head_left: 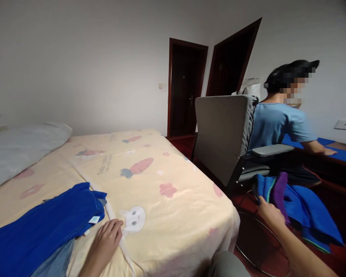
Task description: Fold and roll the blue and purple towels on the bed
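My left hand (108,234) rests on the yellow printed bedsheet (187,215), fingers laid on the cloth beside a pile of folded clothes. Topmost in that pile is a blue garment (54,219) with a white tag; a grey-blue garment (56,259) shows beneath it. Over the floor at the right, my right hand (269,213) is closed on a blue garment (308,209) with purple and green parts. That garment hangs loosely and is a little blurred.
A grey pillow (29,146) lies at the bed's left. A person (279,119) in a blue shirt sits in a grey office chair (222,134) at a desk with blue cloth (344,154) on it. Below the chair, a round metal ring (258,261) stands near the floor.
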`<state>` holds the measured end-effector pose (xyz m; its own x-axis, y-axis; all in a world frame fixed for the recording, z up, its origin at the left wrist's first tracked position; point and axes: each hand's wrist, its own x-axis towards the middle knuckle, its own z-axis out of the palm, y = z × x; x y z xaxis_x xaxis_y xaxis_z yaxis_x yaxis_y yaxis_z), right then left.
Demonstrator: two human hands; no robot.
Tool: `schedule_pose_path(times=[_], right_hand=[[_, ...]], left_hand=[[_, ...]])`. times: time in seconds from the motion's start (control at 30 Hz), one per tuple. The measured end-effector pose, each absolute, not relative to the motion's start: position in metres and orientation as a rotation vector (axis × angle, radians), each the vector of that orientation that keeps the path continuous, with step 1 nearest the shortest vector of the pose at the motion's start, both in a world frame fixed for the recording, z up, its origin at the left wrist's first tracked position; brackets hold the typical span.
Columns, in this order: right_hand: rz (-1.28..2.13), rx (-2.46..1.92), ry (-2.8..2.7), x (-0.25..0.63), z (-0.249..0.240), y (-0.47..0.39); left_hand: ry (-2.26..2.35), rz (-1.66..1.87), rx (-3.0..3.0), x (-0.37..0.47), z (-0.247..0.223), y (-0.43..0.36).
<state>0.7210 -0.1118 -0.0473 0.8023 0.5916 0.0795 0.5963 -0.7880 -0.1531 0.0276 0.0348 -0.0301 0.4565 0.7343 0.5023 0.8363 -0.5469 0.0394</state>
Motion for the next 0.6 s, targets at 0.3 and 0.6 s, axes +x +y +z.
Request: schedule_pose_path(times=[0.3, 0.6], right_hand=[[0.093, -2.884, -0.902, 0.729, -0.043, -0.098], [0.1, -2.907, -1.036, 0.711, -0.045, -0.105]], left_hand=[[-1.384, -0.694, -2.501, 0.028, -0.028, 0.037], [-1.376, -0.692, -2.5, 0.028, -0.028, 0.038]])
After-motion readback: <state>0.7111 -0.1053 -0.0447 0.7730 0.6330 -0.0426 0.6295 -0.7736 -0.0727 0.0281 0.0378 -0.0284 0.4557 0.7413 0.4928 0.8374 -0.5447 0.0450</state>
